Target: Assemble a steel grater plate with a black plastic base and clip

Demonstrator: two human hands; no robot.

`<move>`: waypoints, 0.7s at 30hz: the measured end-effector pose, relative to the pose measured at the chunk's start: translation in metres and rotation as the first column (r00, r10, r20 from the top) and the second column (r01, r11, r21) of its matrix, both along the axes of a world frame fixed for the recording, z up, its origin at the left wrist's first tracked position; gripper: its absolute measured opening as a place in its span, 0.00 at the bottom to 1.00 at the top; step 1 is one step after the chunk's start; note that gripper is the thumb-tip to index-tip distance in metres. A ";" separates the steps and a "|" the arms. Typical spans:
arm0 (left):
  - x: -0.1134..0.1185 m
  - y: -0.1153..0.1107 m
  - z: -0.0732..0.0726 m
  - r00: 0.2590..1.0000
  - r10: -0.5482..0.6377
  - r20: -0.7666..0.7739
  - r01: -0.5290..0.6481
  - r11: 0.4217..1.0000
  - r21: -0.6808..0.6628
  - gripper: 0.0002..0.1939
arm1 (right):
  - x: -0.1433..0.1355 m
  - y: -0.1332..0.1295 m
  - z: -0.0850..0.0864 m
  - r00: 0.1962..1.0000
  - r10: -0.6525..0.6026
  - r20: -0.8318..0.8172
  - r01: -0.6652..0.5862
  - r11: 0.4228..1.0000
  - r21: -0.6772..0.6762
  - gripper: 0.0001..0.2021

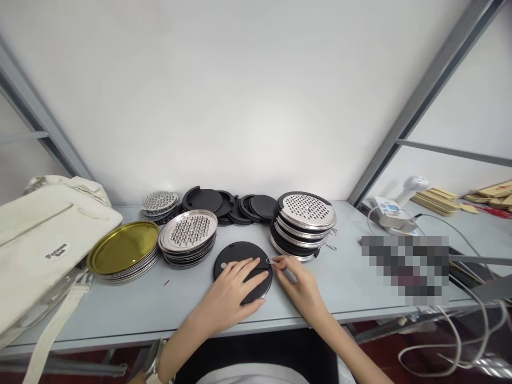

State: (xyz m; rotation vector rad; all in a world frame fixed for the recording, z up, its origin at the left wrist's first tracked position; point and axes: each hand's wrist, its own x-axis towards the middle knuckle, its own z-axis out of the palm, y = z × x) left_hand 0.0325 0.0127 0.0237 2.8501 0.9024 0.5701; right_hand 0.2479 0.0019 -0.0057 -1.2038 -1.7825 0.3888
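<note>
Black round disc [239, 251] sits flat on the bench [152, 306], right in front of the person, basically under the left hand [226, 296] and just left of the right one. That left hand has its fingers spread across the top, probably so the disc doesn't slide or spin. The right hand [298, 285] comes in from the side, thumb and fingertips pinching a small wire loop [269, 261] at the disc's right edge. Makes sense tbg: one hand pins, the other gets the fiddly bit.

Grater stack [307, 210] is just beyond the right hand, with similar loops poking out, and another stack of graters [191, 232] is beyond the left. Both look parked within easy reach, leaving the disc some elbow room up front.
</note>
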 end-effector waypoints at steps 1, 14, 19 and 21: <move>0.000 0.000 0.000 1.000 0.001 0.001 -0.001 1.000 0.004 0.24 | 0.000 0.000 0.000 1.000 -0.002 0.010 0.002 1.000 0.002 0.07; 0.001 -0.001 0.000 1.000 0.005 0.030 -0.005 1.000 -0.014 0.24 | 0.000 -0.007 0.007 0.998 0.000 -0.057 -0.007 0.992 -0.128 0.07; 0.002 -0.001 0.001 1.000 0.011 0.025 -0.011 1.000 -0.019 0.24 | 0.000 -0.003 0.006 0.983 0.021 -0.180 -0.057 0.979 -0.198 0.12; 0.002 -0.001 0.001 1.000 0.016 0.017 -0.016 1.000 -0.023 0.24 | 0.000 -0.001 0.006 0.980 0.034 -0.198 -0.076 0.975 -0.209 0.14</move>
